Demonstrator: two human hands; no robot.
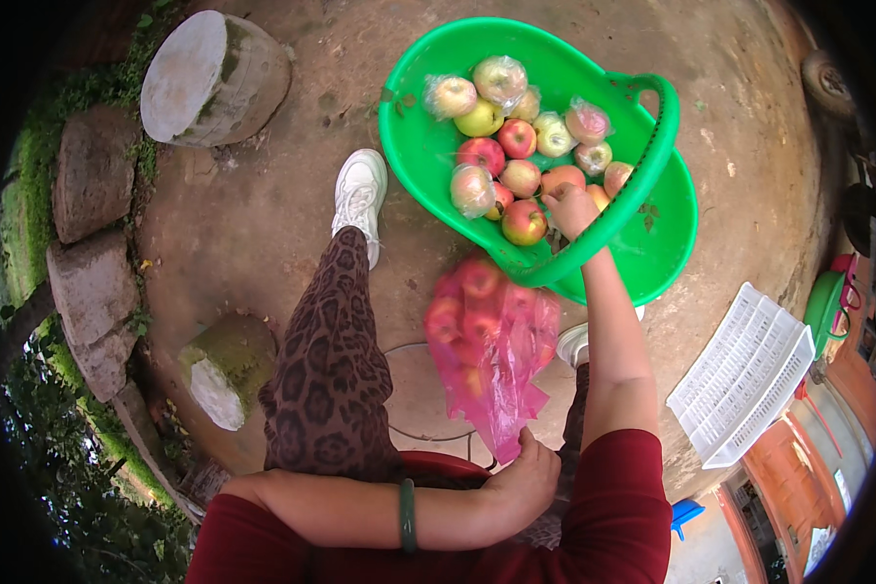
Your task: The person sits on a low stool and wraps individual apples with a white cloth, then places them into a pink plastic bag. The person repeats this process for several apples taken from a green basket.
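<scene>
A green plastic basket (423, 157) with an arched handle holds many apples, some wrapped in clear film. My right hand (571, 210) reaches under the handle, its fingers against an orange-red apple (562, 177) among the others; whether they grip it is unclear. Below the basket stands a pink translucent plastic bag (485, 350) full of red apples. Its gathered lower edge is pinched in the fingers of my left hand (529, 467), with a green bangle (407, 515) on that forearm.
A white slatted plastic crate (744, 379) lies at the right, beside a green basin (825, 314). At the left are a round stone block (244, 80), a mossy stone (233, 365) and a row of stone blocks (91, 285). A white shoe (360, 190) rests left of the green basket.
</scene>
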